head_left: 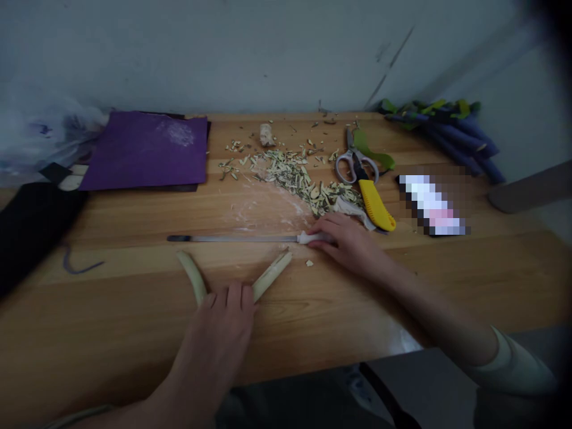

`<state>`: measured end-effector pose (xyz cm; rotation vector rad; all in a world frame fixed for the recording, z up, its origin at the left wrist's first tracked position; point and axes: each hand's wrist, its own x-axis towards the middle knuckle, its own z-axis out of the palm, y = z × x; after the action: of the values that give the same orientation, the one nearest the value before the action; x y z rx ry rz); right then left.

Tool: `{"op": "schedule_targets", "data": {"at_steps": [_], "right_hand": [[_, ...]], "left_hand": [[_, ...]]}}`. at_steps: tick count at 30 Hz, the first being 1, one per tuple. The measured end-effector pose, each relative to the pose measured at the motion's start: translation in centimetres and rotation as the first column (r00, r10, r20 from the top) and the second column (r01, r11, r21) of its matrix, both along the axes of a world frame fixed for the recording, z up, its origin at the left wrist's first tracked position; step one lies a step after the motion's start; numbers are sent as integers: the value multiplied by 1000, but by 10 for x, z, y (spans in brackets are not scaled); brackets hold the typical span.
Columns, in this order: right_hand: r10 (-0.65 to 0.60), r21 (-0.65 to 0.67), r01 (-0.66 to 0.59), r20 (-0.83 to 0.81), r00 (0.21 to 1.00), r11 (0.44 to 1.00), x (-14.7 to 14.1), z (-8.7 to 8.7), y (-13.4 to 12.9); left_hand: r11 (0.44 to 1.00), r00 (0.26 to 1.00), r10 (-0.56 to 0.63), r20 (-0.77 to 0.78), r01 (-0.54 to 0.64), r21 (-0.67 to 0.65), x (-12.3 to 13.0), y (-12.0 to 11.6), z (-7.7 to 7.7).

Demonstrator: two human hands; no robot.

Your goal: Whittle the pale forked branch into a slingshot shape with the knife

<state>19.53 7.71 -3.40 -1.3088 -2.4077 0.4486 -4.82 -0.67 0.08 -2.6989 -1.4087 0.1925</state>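
"On the table (134,339), anything held?"

"Left hand (226,319) grips pale stalks (271,277); beyond them, right hand (346,241) grips a thin tool (241,239) by its handle (304,238)."

"Risk?"

"A slack left grip could let stalks roll."

Left grip (230,316) curls palm-down; farther forward, the right grip (344,243) pinches.

From here I see a wooden table (111,322) with chips (292,173) on it (a messy heap!), scissors (351,150), a yellow cutter (376,204), a pale stub (266,135), a string (83,272) and a thin tool (241,239).
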Motion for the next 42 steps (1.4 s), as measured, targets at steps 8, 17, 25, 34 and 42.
{"op": "schedule_targets", "data": {"at_steps": [8,17,25,34,42], "right_hand": [[-129,-80,133,53,990,988,-5,6,-6],[-166,-256,139,-86,982,957,-10,12,-24],[-230,-353,202,-40,972,913,-15,9,-28],[-243,-321,281,152,958,905,-15,12,-35],[-232,-244,279,204,951,929,-9,23,-38]], "left_hand": [[999,998,31,-60,-33,-33,3,3,-5],[995,995,100,9,-100,-14,13,42,-8],[987,987,161,-18,-161,-12,14,59,-12],[985,986,168,12,-167,-30,16,63,-14],[975,978,207,37,-203,-95,16,65,-12]]}}
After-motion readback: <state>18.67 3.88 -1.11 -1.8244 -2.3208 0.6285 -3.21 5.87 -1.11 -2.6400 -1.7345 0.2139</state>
